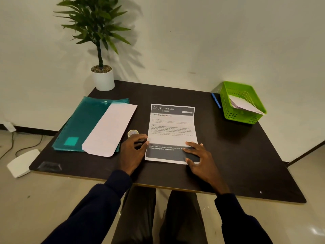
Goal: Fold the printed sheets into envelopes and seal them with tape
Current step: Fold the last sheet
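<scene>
Dark table [237, 155] fills mid frame. Potted plant [98, 32] upper left. Teal folders [82, 122] left of centre, blank white sheet [109, 131] on top. Printed sheet [171, 131] flat at centre, creased. Green basket [244, 118] at right, folded papers [244, 104] inside. Right hand [200, 159] rests flat, fingers spread, on the sheet's lower right corner. Left hand [134, 152] curled at the sheet's left edge; pinch or not, cannot tell. Blue pen [216, 101] just left of basket. Tape roll [132, 133] just above left hand.

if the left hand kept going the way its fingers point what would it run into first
The printed sheet: the left hand points right and slightly away, and its fingertips seem to pinch the sheet's left edge. The tape roll lies just left of that line, so probably missed.
</scene>
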